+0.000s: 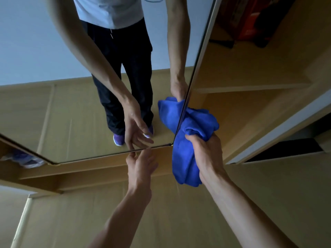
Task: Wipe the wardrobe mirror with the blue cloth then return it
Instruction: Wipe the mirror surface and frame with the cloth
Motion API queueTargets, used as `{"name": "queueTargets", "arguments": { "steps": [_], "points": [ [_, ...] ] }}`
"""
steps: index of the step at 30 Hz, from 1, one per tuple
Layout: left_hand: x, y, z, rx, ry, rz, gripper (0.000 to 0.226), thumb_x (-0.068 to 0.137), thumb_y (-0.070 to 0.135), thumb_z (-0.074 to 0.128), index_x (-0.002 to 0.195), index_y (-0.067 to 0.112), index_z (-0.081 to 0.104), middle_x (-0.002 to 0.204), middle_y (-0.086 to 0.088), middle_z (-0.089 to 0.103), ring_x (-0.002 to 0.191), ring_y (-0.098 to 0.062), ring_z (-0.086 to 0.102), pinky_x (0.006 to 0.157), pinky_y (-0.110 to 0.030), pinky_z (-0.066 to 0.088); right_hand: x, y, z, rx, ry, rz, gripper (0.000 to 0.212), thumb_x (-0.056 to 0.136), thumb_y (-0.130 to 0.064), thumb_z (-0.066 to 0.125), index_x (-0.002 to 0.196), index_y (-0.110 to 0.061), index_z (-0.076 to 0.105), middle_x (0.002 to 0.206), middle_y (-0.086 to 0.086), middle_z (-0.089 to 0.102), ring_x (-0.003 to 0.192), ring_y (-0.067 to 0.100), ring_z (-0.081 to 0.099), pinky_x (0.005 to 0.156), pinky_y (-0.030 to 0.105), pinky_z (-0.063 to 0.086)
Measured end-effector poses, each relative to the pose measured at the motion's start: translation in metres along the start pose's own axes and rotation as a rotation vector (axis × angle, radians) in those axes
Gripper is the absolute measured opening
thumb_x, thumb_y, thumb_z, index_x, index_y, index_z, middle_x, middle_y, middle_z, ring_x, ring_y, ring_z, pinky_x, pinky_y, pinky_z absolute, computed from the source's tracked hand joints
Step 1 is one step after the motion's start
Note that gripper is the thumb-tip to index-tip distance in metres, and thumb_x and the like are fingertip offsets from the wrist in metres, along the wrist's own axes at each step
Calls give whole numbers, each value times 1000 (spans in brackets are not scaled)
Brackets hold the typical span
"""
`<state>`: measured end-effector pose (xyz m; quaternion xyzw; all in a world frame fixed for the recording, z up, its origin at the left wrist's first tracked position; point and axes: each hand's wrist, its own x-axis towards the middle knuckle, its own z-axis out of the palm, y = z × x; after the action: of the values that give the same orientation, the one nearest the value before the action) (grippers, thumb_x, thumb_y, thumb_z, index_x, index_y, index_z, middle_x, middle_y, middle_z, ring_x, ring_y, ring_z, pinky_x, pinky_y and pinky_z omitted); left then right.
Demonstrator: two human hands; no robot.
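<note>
Currently our right hand [206,154] clenches the bunched blue cloth [186,158] at the lower right corner of the mirror [53,108], across its side edge. Our left hand [141,167] is relaxed and empty, fingertips [133,155] at the mirror's bottom edge. Risk: those fingertips may smear the glass; the bunched cloth may snag on the corner

The cloth [186,158] is plain blue, the wardrobe [250,68] and floor [179,212] tan, the mirrored trousers [129,59] black, the shoes [118,139] purple, and a box [249,24] at one o'clock red.
</note>
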<state>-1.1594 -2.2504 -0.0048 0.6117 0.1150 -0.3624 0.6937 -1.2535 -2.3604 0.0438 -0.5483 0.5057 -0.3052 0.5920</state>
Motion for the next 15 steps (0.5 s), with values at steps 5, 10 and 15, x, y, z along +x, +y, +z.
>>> {"name": "queueTargets", "arguments": {
  "steps": [5, 10, 15],
  "points": [
    [-32, 7, 6, 424, 3, 97, 36, 82, 35, 61, 115, 26, 50, 106, -1, 68, 97, -24, 67, 89, -47, 57, -2, -27, -11, -32, -79, -99, 29, 64, -38, 64, 89, -24, 66, 68, -16, 69, 63, -5, 65, 60, 23, 48],
    [-68, 33, 12, 792, -144, 548, 38, 95, 22, 59, 130, 34, 54, 110, 15, 65, 90, 2, 65, 73, -34, 57, 0, -20, -20, -81, -208, -83, 21, 85, -19, 66, 104, -13, 68, 89, -3, 76, 86, 11, 72, 77, 25, 57],
    [-94, 75, 26, 1100, -221, 1096, 36, 91, 3, 59, 124, 14, 66, 111, 2, 67, 100, -23, 63, 79, -45, 54, 3, -8, -17, -63, -183, 7, 9, 81, -24, 70, 89, -20, 68, 78, -5, 73, 81, 10, 71, 70, 28, 50]
  ]
}}
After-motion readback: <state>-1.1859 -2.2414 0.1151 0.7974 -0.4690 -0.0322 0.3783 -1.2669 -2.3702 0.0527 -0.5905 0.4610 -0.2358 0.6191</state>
